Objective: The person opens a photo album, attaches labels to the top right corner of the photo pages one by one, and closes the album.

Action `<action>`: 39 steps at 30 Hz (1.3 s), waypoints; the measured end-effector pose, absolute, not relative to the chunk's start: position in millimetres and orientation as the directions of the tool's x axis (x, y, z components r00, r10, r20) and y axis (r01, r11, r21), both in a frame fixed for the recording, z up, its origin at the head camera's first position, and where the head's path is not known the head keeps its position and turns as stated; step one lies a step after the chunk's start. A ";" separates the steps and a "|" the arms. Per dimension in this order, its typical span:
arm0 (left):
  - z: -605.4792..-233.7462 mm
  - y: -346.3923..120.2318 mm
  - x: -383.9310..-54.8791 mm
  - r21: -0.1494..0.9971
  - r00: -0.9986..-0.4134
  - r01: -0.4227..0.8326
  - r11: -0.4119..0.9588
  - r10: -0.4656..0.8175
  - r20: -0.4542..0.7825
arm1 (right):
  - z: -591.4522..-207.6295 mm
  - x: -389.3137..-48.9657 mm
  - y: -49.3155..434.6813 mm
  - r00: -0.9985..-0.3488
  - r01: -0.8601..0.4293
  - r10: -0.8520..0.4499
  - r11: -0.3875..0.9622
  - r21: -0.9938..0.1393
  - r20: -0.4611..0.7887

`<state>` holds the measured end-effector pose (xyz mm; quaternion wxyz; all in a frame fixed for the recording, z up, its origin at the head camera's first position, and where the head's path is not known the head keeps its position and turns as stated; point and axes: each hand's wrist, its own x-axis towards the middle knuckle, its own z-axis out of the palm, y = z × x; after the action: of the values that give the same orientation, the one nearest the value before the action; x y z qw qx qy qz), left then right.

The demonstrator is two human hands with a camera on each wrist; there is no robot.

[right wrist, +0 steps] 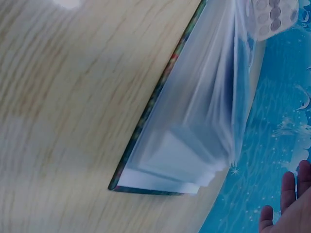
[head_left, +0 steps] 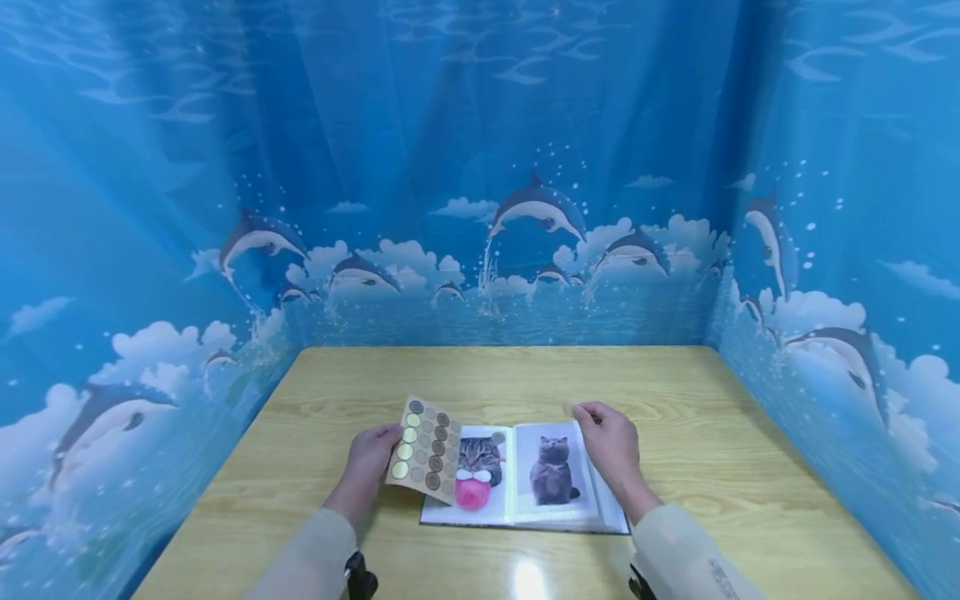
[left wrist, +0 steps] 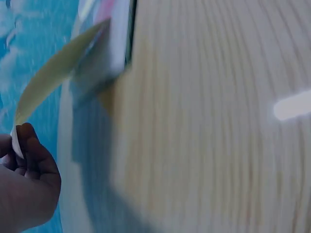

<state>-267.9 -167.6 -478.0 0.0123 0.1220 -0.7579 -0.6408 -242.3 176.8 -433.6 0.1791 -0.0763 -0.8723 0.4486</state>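
My left hand [head_left: 370,462] pinches the left edge of a sheet of round stickers [head_left: 423,454], with gold, pale and brown circles in rows. In the left wrist view the sheet bends up from the fingers and leans over the album. The photo album [head_left: 611,510] lies spread on the table, partly covered by the sheet on its left. Its left page shows a tabby cat photo [head_left: 480,454] with a pink ball; a grey cat photo [head_left: 553,471] fills the right one. By the right page's upper corner is my right hand [head_left: 613,446]; its fingers extend loosely in the right wrist view.
The album stands on a light wood-grain table [head_left: 420,375]. Loose pages [right wrist: 209,116] fan up above its dark patterned cover [right wrist: 155,94]. Blue curtains [head_left: 450,125] printed with dolphins and clouds surround the table on three sides. A small grey disc [head_left: 498,437] shows on the tabby photo.
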 end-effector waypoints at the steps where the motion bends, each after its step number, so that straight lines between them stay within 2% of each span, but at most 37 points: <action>1: -478.6 -175.4 -267.5 0.972 -0.968 -0.169 0.166 -0.213 -0.132 | -434.7 -242.8 178.7 -0.923 -0.021 0.299 0.587 -0.809 0.241; 10: -482.1 -219.0 -264.9 0.877 -0.940 -0.251 0.410 -0.320 -0.119 | -446.2 -248.5 191.1 -0.926 0.036 0.318 0.612 -0.790 0.204; 16: -480.4 -219.7 -262.9 0.786 -0.949 -0.247 0.567 -0.307 -0.076 | -449.8 -250.8 195.3 -0.930 0.038 0.309 0.621 -0.783 0.200; 21: -478.3 -195.0 -265.7 0.751 -0.967 -0.158 0.641 -0.254 0.013 | -453.1 -251.5 196.7 -0.929 0.027 0.301 0.633 -0.774 0.214; 29: -477.3 -147.1 -262.8 0.732 -0.984 0.027 0.680 -0.112 0.140 | -457.7 -252.0 195.6 -0.933 0.032 0.296 0.638 -0.769 0.207; 35: -477.9 -119.1 -258.2 0.731 -0.994 0.047 0.680 -0.037 0.098 | -461.1 -252.3 195.8 -0.934 0.023 0.284 0.654 -0.756 0.217; 39: -477.2 -101.4 -255.5 0.679 -0.995 0.093 0.728 0.042 0.091 | -462.7 -252.3 196.0 -0.934 0.010 0.273 0.663 -0.749 0.229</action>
<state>-255.5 -101.4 -477.2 0.0346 -0.0365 -0.9289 -0.3670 -252.3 196.0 -462.7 0.1631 -0.0788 -0.8972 0.4028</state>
